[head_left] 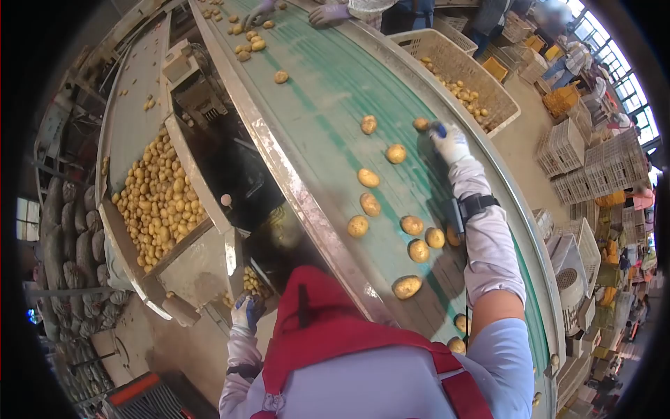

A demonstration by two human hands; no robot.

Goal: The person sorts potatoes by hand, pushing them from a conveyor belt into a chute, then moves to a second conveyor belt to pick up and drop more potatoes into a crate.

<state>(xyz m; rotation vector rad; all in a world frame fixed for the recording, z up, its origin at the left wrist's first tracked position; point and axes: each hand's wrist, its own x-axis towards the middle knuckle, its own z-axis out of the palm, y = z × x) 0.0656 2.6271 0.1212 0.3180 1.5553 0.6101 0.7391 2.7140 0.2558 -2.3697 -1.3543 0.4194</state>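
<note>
One potato (421,123) sits on the belt (335,70), just beside the right hand (451,144), near the metal rim (448,96). Bare belt is up and left. I can't tell if that grip is pinching or spread. The left hand (246,311), off the belt, is unclear too.

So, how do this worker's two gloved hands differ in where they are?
The right hand is stretched well forward, while the left hand is closer to the body. The right hand is over the green belt, beside a potato; the left hand is off the belt, near a small group of potatoes. Both wear pale gloves.
</note>
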